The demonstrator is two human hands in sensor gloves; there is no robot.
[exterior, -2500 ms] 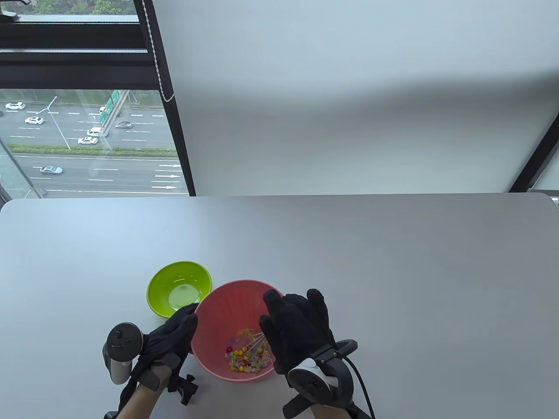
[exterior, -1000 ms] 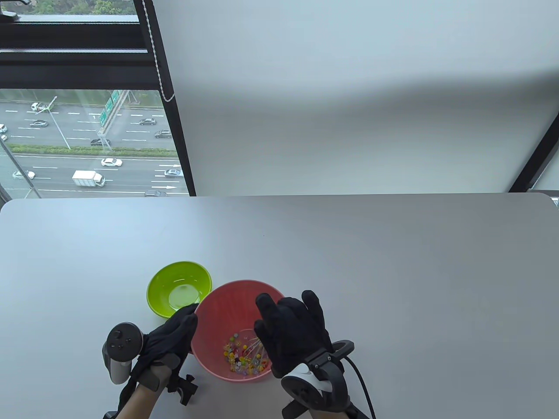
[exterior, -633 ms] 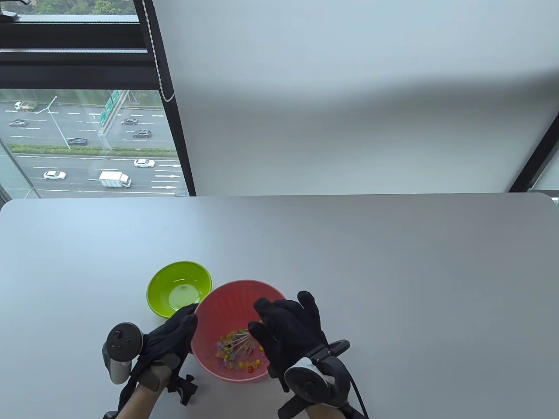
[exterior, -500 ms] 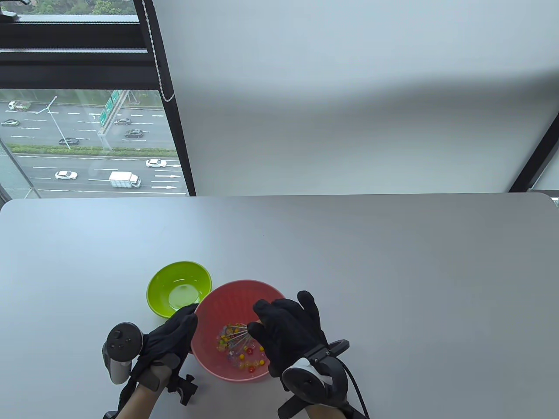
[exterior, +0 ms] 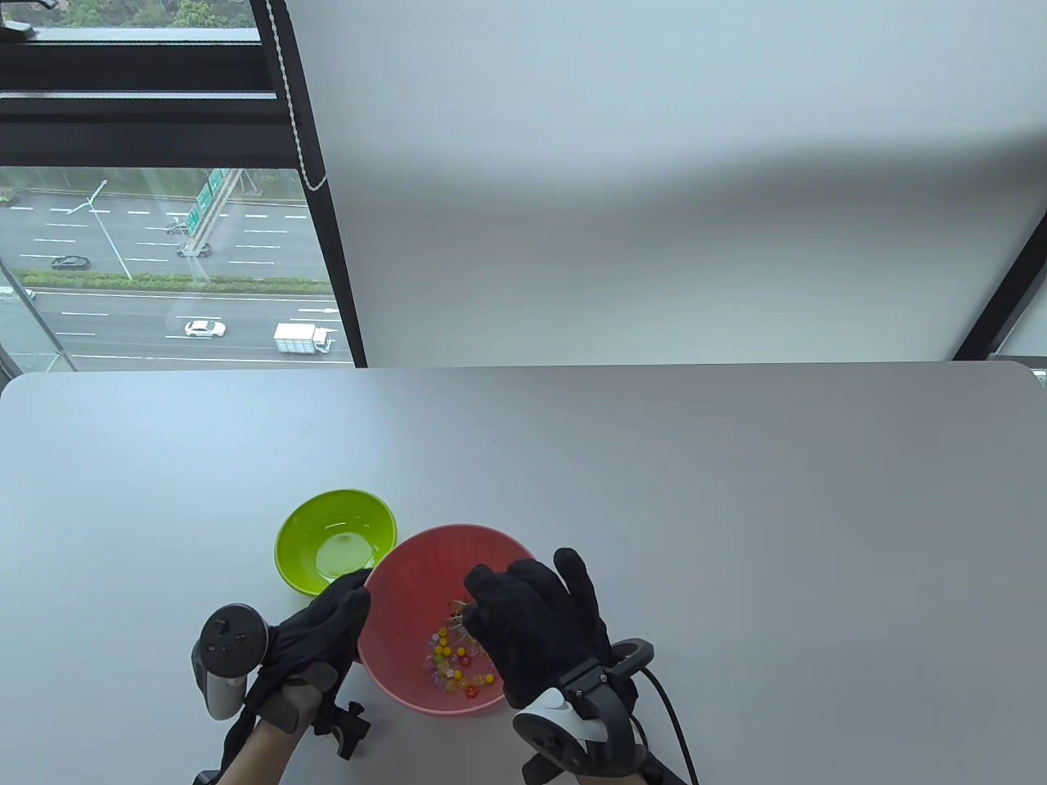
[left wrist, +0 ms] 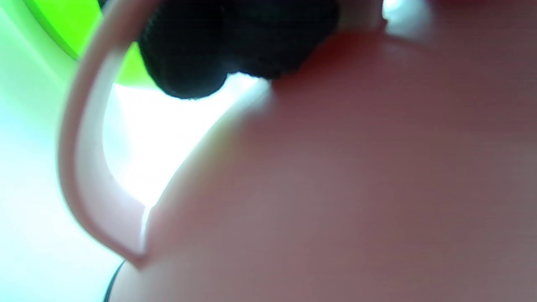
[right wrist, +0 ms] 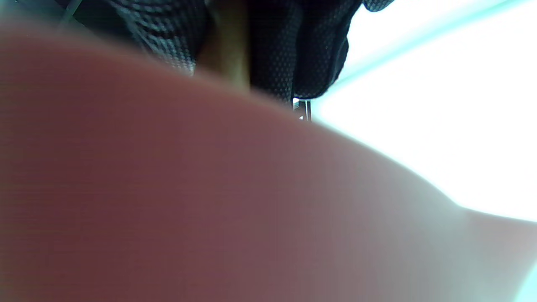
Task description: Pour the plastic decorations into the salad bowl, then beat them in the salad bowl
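A pink salad bowl [exterior: 409, 585] stands near the table's front edge with several small coloured plastic decorations [exterior: 454, 666] lying in its bottom. My right hand [exterior: 536, 625] hovers over the bowl's right side and grips a wire whisk [exterior: 456, 615], whose wires reach down among the beads; its wooden handle [right wrist: 228, 54] shows between my gloved fingers. My left hand [exterior: 323, 625] holds the bowl's left rim, fingers curled over the edge [left wrist: 235, 46]. Both wrist views are filled by the blurred pink bowl wall [left wrist: 335, 188].
A green bowl [exterior: 335, 540], holding nothing, stands just left of and behind the pink one, almost touching it. The grey table [exterior: 736, 507] stretches back to a window and a white wall.
My right hand has circled the whisk from the bowl's right side to its left and back toward the far middle. The beads have been pushed around the bottom. My left hand has stayed put.
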